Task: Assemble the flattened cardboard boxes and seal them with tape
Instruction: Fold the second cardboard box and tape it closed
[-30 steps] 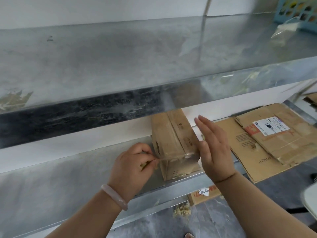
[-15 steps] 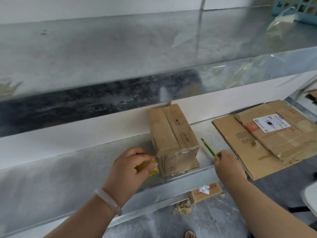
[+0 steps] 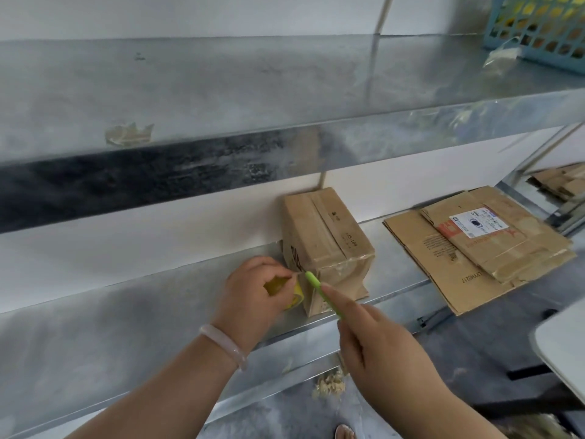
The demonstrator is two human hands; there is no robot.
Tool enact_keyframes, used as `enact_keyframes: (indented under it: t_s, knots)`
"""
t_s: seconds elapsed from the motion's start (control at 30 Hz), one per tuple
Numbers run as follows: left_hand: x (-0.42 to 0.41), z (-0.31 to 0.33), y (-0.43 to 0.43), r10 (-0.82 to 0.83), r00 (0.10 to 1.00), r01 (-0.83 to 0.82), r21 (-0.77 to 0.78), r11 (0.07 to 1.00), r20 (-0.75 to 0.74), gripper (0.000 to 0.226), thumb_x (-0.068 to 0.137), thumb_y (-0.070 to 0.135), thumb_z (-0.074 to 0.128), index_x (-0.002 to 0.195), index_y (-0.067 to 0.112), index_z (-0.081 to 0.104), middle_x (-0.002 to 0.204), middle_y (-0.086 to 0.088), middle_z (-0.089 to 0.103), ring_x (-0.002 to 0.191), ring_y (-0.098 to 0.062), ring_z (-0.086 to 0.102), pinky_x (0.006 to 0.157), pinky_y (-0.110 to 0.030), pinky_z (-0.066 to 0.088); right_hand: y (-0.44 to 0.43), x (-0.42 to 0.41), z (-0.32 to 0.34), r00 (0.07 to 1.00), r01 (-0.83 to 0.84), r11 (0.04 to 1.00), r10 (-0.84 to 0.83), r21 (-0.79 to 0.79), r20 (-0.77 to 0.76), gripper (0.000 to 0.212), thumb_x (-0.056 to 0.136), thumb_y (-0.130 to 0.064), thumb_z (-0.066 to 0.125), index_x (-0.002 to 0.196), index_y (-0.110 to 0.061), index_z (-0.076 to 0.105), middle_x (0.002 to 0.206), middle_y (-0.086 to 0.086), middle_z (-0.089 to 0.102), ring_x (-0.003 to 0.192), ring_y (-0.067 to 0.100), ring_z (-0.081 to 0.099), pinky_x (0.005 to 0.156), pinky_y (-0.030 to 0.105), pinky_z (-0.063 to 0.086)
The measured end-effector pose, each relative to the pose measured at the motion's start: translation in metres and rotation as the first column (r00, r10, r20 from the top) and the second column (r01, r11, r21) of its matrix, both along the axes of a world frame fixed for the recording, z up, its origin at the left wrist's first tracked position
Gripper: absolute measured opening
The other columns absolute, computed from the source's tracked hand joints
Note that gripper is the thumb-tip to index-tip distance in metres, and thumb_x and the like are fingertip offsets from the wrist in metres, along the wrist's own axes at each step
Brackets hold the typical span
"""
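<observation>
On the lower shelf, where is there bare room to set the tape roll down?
Bare metal on the lower shelf runs left of the left hand. A narrower bare strip lies between the assembled box and the flattened cardboard stack. Crowded: the box's near left corner, with the right hand, tape roll and green cutter.

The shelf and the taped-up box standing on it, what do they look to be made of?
The shelf looks like galvanised sheet metal: mottled grey and dully reflective. The box looks like brown cardboard, matte and creased, with shiny clear tape, probably plastic, wrinkled over its near end.
</observation>
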State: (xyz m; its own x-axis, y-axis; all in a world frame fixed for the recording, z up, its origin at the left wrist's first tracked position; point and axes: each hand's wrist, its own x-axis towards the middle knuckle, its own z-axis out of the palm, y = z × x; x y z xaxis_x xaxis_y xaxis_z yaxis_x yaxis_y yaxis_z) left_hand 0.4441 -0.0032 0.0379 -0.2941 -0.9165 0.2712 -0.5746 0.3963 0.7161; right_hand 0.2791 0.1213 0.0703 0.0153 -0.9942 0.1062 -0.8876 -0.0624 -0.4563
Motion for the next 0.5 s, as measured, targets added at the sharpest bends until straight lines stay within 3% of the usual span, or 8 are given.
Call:
enact_keyframes:
  t_s: [0.07, 0.23, 0.33, 0.5]
  knots:
    - [0.001, 0.002, 0.002, -0.01, 1.0, 0.01, -0.011, 1.0, -0.013, 0.006, 0.077, 0.022, 0.077, 0.083, 0.022, 0.075, 0.085, 0.023, 0.054, 0.088, 0.017, 0.05, 0.074, 0.004, 0.031, 0.0, 0.009, -0.003, 0.999, 0.037, 0.999, -0.036, 0.011, -0.008, 0.061, 0.102, -0.032, 0.035, 0.146, -0.059, 0.002, 0.089, -0.012, 0.045, 0.073, 0.012, 0.052, 0.062, 0.028, 0.046]
    - [0.002, 0.003, 0.002, -0.024, 0.999, 0.024, -0.006, 1.0, 0.031, 0.006, 0.08, 0.024, 0.074, 0.084, 0.019, 0.075, 0.089, 0.015, 0.054, 0.082, 0.011, 0.05, 0.072, 0.002, 0.032, -0.009, 0.027, -0.003, 0.992, 0.11, 0.991, -0.104, 0.08, -0.076, 0.067, 0.102, -0.031, 0.032, 0.144, -0.059, -0.011, 0.08, -0.01, 0.037, 0.061, 0.011, 0.041, 0.045, 0.018, 0.027]
    - [0.001, 0.003, 0.002, -0.042, 0.998, 0.043, -0.015, 0.999, 0.044, 0.006, 0.081, 0.024, 0.073, 0.084, 0.02, 0.075, 0.09, 0.014, 0.051, 0.088, 0.015, 0.047, 0.071, 0.002, 0.031, -0.011, 0.027, -0.006, 0.979, 0.164, 0.979, -0.147, 0.119, -0.141, 0.068, 0.102, -0.03, 0.032, 0.145, -0.058, -0.012, 0.08, -0.009, 0.034, 0.058, 0.008, 0.038, 0.044, 0.02, 0.022]
    - [-0.002, 0.006, 0.001, -0.029, 0.998, 0.031, -0.026, 0.999, 0.048, 0.006, 0.082, 0.023, 0.072, 0.084, 0.018, 0.075, 0.089, 0.014, 0.05, 0.081, 0.01, 0.048, 0.071, 0.002, 0.033, -0.021, 0.031, -0.01, 0.967, 0.196, 0.967, -0.163, 0.16, -0.198, 0.07, 0.103, -0.026, 0.034, 0.148, -0.051, -0.014, 0.081, -0.008, 0.031, 0.057, 0.007, 0.035, 0.044, 0.021, 0.023]
